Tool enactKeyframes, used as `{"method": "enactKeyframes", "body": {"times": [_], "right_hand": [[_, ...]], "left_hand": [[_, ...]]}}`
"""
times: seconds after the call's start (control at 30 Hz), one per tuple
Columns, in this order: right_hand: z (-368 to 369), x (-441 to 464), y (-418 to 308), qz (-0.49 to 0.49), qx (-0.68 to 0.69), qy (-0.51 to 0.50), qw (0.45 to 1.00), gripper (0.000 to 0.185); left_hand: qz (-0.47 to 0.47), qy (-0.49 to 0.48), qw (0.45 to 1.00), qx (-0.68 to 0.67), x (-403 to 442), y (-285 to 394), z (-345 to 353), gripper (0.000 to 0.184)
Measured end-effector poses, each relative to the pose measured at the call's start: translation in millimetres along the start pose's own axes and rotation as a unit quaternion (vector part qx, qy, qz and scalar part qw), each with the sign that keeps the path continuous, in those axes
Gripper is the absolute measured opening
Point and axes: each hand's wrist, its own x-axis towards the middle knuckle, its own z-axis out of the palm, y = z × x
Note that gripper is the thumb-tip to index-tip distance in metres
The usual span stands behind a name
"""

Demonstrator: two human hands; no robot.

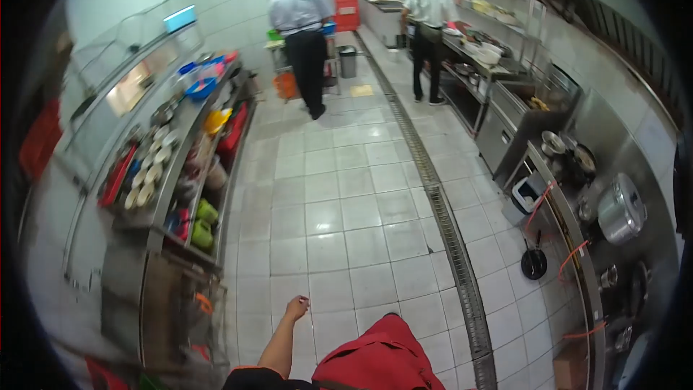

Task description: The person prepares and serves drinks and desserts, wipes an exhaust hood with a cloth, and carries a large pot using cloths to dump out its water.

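Observation:
My left hand hangs low over the tiled floor, left of my red apron. Its fingers look curled, and they are too small to tell whether anything is in them. A short black sleeve with an orange edge covers the upper arm. Nothing of my right hand shows. The shelf unit at the left holds rows of white bowls on its steel top, well away from my left hand.
One person stands at the back table, another person at the right counter. A floor drain grate runs lengthwise. At the right are a stove counter with a large pot, a black pan and a white bin.

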Motion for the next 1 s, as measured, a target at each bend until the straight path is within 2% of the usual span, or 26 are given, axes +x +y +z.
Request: {"method": "enactKeyframes", "body": {"times": [0.1, 0.2, 0.27, 0.33, 0.37, 0.4, 0.43, 0.47, 0.5, 0.57, 0.63, 0.73, 0.8, 0.83, 0.87, 0.9, 0.93, 0.97, 1.0], "right_hand": [[-28.9, 21.2, -39.3, 0.043, 0.011, -0.034, 0.998, 0.039], [-84.3, 70.0, -95.0, 0.056, 0.009, -0.052, 0.997, 0.038], [-136.8, 119.9, -141.7, 0.046, -0.018, -0.061, 0.997, 0.038], [-209.4, 197.8, -204.3, 0.017, -0.081, -0.065, 0.994, 0.037], [-253.6, 237.6, -248.1, -0.019, -0.109, -0.041, 0.993, 0.037], [-319.7, 235.6, -310.5, -0.077, -0.107, 0.029, 0.991, 0.036], [-370.6, 265.0, -362.7, -0.117, -0.058, 0.074, 0.989, 0.038], [-402.9, 312.8, -403.6, -0.215, -0.067, 0.187, 0.956, 0.037], [-451.4, 330.6, -461.5, -0.237, -0.036, 0.229, 0.943, 0.034], [-548.3, 275.0, -581.1, -0.252, 0.108, 0.274, 0.922, 0.025], [-590.6, 306.0, -660.8, -0.299, 0.279, 0.299, 0.862, 0.028], [-616.1, 345.6, -742.5, -0.37, 0.298, 0.268, 0.838, 0.029], [-610.6, 361.7, -760.2, -0.348, 0.271, 0.197, 0.875, 0.03], [-602.8, 374.1, -758.4, -0.293, 0.231, 0.177, 0.911, 0.032], [-582.0, 407.9, -747.4, -0.255, 0.186, 0.196, 0.928, 0.032], [-570.2, 421.7, -733.3, -0.192, 0.133, 0.169, 0.958, 0.034], [-539.6, 462.8, -702.8, -0.222, -0.026, 0.213, 0.951, 0.042], [-509.2, 506.0, -667.7, -0.113, -0.058, 0.119, 0.985, 0.045], [-503.0, 489.1, -644.8, -0.059, -0.059, 0.112, 0.99, 0.047]], "left_hand": [[0.02, 0.031, 0.997, -0.068, 78.5, 78.7, -12.6, 0.021], [0.029, 0.018, 0.998, -0.046, 139.0, 116.6, -3.8, 0.02], [0.012, -0.034, 0.997, -0.061, 171.6, 95.5, 8.1, 0.023], [-0.06, -0.1, 0.992, -0.04, 188.9, 74.7, 15.5, 0.028], [-0.131, -0.079, 0.985, -0.08, 181.2, 80.4, 14.3, 0.03], [-0.201, -0.061, 0.97, -0.121, 171.6, 82.5, 17.9, 0.032], [-0.267, -0.078, 0.949, -0.146, 179.1, 62.4, 23.1, 0.034], [-0.298, -0.094, 0.94, -0.134, 180.6, 54.3, 23.6, 0.033], [-0.301, -0.113, 0.942, -0.093, 182.9, 57.8, 20.9, 0.032], [-0.272, -0.139, 0.952, -0.007, 200.0, 70.0, 13.4, 0.03], [-0.206, -0.149, 0.965, 0.071, 232.7, 87.0, -1.4, 0.028], [0.019, -0.138, 0.961, 0.24, 320.1, 119.9, -28.9, 0.026], [0.152, -0.082, 0.926, 0.337, 407.0, 152.4, -54.8, 0.025], [-0.033, -0.1, 0.973, 0.207, 486.2, 174.1, -53.6, 0.023], [-0.213, -0.062, 0.972, 0.079, 561.2, 200.1, -54.0, 0.024], [-0.121, 0.017, 0.986, 0.117, 604.5, 256.6, -64.9, 0.028], [-0.094, 0.003, 0.989, 0.112, 661.9, 298.5, -73.9, 0.033], [0.099, 0.058, 0.963, 0.245, 704.9, 347.1, -82.3, 0.028], [0.037, 0.014, 0.993, 0.112, 734.5, 411.0, -93.2, 0.034]]}}
